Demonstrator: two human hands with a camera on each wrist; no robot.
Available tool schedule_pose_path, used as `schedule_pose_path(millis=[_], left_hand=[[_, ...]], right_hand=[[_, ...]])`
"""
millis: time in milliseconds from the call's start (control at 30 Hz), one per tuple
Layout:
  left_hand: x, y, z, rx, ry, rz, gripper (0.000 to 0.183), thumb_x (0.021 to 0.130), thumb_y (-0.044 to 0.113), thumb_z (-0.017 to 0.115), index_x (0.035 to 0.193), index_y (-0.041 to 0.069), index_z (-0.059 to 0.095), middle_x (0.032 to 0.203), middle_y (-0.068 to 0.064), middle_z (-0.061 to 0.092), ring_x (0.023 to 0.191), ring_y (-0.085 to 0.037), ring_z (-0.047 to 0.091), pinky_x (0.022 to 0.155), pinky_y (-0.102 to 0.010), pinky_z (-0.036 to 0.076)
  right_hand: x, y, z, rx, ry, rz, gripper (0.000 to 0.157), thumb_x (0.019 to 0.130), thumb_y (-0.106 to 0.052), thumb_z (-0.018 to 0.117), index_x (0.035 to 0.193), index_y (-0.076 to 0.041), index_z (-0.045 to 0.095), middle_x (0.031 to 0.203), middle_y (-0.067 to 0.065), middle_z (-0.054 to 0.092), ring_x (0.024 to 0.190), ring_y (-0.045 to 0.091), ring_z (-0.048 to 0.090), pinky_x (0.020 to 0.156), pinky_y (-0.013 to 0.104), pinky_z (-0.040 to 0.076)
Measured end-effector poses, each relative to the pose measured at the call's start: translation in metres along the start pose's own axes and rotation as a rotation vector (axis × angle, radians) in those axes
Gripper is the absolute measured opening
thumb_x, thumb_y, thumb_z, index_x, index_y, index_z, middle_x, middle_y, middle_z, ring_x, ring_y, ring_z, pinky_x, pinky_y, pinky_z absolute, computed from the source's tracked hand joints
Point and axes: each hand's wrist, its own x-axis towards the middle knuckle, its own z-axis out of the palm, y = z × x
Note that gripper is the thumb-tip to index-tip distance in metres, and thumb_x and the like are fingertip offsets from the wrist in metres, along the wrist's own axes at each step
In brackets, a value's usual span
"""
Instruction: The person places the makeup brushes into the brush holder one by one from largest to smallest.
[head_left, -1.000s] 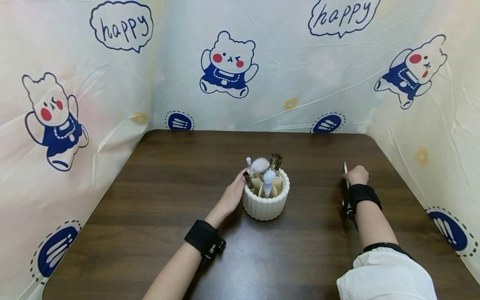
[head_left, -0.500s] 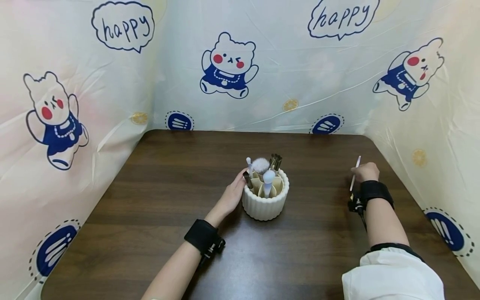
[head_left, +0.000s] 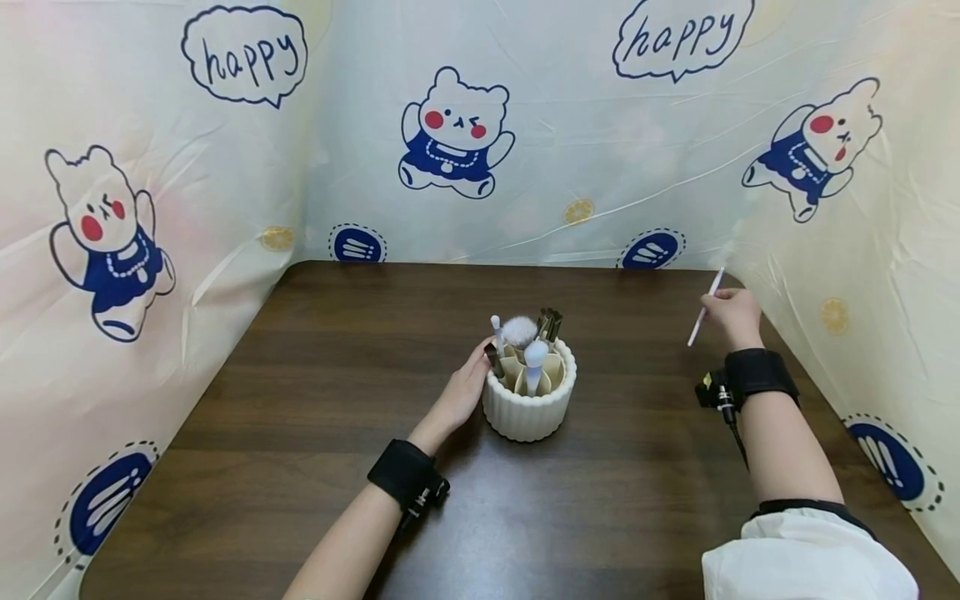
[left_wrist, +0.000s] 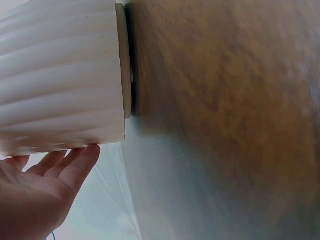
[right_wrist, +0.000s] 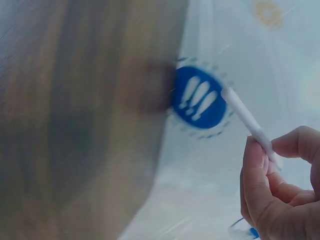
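Note:
A cream ribbed brush holder (head_left: 529, 412) stands upright on the brown table, with several makeup brushes in its compartments. Among them are a fluffy white brush (head_left: 520, 331) and a white-handled brush (head_left: 534, 371). My left hand (head_left: 467, 387) rests against the holder's left side; in the left wrist view its extended fingertips touch the ribbed wall (left_wrist: 60, 75). Far right, my right hand (head_left: 737, 315) pinches a slim white stick (head_left: 703, 312), like a makeup brush, between thumb and fingers above the table. The right wrist view shows the stick (right_wrist: 245, 116) slanting from the fingertips; no bristles can be made out.
The brown wooden table (head_left: 337, 333) has its back edge against a printed curtain (head_left: 555, 150). Curtain also hangs along the left and right sides. A black band with a small camera (head_left: 716, 392) sits on the right wrist.
My right hand has moved right, then farther back and up, with the slim white stick, which now tilts more. My left hand and the brush holder have stayed in place.

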Motion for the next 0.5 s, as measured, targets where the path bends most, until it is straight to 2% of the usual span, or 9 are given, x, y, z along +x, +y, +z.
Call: schedule_pose_path(millis=[133,300,500], left_hand=[[0.0,0.0,0.0,-0.003,0.004,0.0,0.048,0.102,0.041,0.024,0.149,0.032,0.032,0.151,-0.007,0.041,0.136,-0.036,0.04,0.11,-0.054,0.033],[-0.001,0.001,0.0,-0.016,-0.001,0.004,0.049,0.102,0.042,0.024,0.149,0.031,0.031,0.152,-0.007,0.039,0.137,-0.035,0.039,0.11,-0.054,0.032],[-0.002,0.001,-0.001,-0.01,-0.006,0.009,0.049,0.102,0.045,0.023,0.149,0.032,0.03,0.152,-0.007,0.039,0.138,-0.035,0.038,0.11,-0.054,0.032]], right_hand=[[-0.009,-0.02,0.003,0.046,0.013,-0.112,0.046,0.092,-0.016,0.046,0.124,0.017,0.051,0.068,-0.018,0.048,0.053,-0.014,0.052,0.059,0.008,0.048],[-0.025,-0.05,0.01,0.095,0.016,-0.239,0.041,0.091,-0.013,0.044,0.117,0.018,0.053,0.061,-0.024,0.049,0.054,-0.014,0.052,0.058,0.006,0.047],[-0.053,-0.082,0.017,0.093,-0.016,-0.357,0.038,0.093,-0.013,0.046,0.117,0.015,0.056,0.079,-0.008,0.061,0.061,-0.013,0.056,0.062,0.006,0.049]])
